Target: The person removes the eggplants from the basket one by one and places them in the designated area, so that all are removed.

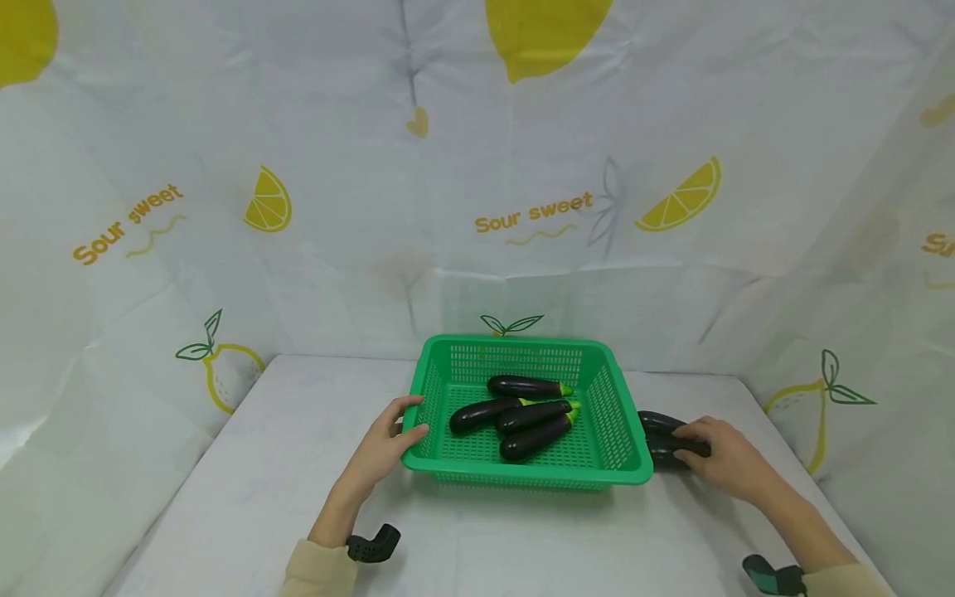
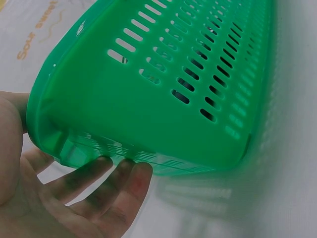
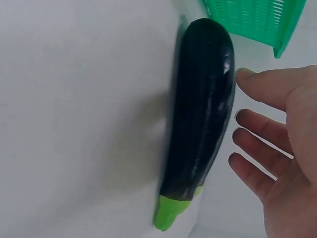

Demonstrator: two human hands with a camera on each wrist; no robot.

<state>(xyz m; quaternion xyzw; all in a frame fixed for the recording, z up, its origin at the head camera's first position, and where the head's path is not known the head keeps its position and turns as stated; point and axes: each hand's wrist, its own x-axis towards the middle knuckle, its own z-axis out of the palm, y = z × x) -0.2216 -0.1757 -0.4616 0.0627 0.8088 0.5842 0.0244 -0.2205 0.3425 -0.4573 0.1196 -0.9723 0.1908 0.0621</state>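
Note:
In the head view my left hand (image 1: 382, 448) holds the left rim of a green plastic basket (image 1: 522, 474). The left wrist view shows the fingers (image 2: 133, 191) spread against the outside of the basket (image 2: 109, 94) near its corner. Several dark purple eggplants (image 1: 531, 439) with green caps lie inside. To the right of the basket, my right hand (image 1: 719, 456) reaches over two more eggplants (image 1: 664, 423) lying side by side. In the right wrist view its thumb tip is right at the side of the nearer eggplant (image 3: 200, 109), with the other fingers extended and spread.
A white cloth-covered table (image 1: 254, 464) lies beneath everything. Behind it rises a white sheet (image 1: 358, 207) printed with lemons and lettering, which also encloses both sides. Each wrist wears a dark camera mount, the left mount (image 1: 373, 545) just above the table.

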